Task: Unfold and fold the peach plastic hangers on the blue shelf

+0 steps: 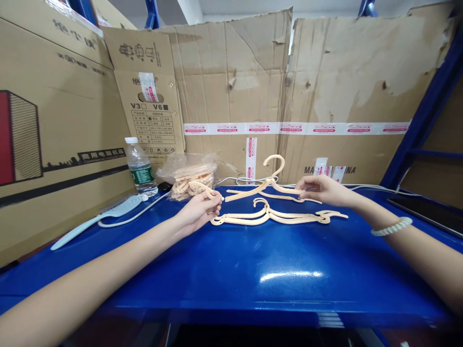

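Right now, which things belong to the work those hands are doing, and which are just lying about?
Seemingly part of the job:
raised hanger, in the right hand
pale curved piece, in the left hand
nearer hanger
bag of pale pieces

Probably just lying about:
water bottle
brush
dark flat object

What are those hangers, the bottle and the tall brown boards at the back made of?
Hangers: probably smooth, cream-coloured plastic, judging by their moulded-looking curves.
Bottle: likely clear, glossy plastic; it is see-through and catches light.
Boards: matt cardboard, shown by creases and ragged, torn edges.
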`<move>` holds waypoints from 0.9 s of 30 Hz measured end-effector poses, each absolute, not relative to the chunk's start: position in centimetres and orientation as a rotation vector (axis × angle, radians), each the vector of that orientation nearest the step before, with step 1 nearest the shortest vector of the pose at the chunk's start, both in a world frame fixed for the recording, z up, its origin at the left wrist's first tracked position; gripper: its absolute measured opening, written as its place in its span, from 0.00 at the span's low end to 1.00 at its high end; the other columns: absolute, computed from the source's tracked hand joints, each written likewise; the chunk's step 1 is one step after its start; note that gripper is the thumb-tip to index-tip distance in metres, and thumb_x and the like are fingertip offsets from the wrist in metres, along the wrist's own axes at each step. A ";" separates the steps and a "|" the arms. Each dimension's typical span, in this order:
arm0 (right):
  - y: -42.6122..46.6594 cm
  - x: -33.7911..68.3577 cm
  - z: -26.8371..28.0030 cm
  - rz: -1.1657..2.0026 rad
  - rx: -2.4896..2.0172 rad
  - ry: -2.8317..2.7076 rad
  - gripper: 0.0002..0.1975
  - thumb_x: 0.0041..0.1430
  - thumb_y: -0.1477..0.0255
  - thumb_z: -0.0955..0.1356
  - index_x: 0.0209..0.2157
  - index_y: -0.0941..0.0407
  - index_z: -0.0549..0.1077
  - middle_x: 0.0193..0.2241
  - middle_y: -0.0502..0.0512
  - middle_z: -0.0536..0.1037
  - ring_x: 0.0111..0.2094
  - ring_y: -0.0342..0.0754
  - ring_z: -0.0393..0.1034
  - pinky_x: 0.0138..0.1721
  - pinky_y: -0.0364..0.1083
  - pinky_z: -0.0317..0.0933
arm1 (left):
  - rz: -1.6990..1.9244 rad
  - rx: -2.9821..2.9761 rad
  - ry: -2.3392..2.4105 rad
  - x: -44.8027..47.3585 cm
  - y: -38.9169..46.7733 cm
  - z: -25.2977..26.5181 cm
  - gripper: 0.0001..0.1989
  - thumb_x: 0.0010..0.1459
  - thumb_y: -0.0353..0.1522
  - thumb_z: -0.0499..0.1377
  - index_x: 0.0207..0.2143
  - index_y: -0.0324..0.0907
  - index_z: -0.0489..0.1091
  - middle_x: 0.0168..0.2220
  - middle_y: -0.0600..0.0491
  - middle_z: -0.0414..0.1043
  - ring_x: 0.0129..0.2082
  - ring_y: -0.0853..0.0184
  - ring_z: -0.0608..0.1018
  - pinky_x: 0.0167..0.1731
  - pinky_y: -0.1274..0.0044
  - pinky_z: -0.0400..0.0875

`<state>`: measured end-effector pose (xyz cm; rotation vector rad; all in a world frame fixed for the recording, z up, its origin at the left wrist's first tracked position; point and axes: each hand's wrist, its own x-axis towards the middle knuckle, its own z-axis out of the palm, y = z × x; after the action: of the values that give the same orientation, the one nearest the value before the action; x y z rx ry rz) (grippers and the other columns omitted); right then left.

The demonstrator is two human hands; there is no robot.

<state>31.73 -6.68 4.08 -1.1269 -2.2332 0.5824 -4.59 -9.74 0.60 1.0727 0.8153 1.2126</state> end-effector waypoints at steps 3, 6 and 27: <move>-6.9 31.8 4.4 0.597 -1.098 -2.243 0.20 0.47 0.55 0.72 0.32 0.58 0.71 0.31 0.56 0.76 0.35 0.52 0.71 0.39 0.49 0.64 | 1.137 1.049 0.806 -4.4 -10.1 0.8 0.10 0.49 0.24 0.66 0.29 0.38 0.66 0.27 0.55 0.69 0.25 0.72 0.74 0.26 0.81 0.70; -6.7 32.1 4.5 0.576 -1.086 -2.280 0.19 0.49 0.56 0.71 0.33 0.58 0.71 0.32 0.57 0.76 0.36 0.52 0.71 0.40 0.49 0.63 | 1.067 0.993 0.774 -4.4 -10.4 1.0 0.10 0.52 0.23 0.65 0.31 0.39 0.65 0.28 0.55 0.70 0.30 0.68 0.78 0.33 0.77 0.73; -7.6 31.0 4.3 0.577 -1.053 -2.330 0.16 0.50 0.58 0.71 0.32 0.57 0.71 0.34 0.56 0.76 0.37 0.51 0.70 0.41 0.49 0.63 | 1.146 0.921 0.953 -3.5 -11.1 1.4 0.13 0.52 0.15 0.56 0.21 0.38 0.60 0.20 0.56 0.65 0.21 0.73 0.74 0.26 0.82 0.71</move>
<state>30.98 -7.59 4.30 -1.0532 -2.3304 0.5775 -3.54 -11.07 1.40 0.9214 0.9530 1.1459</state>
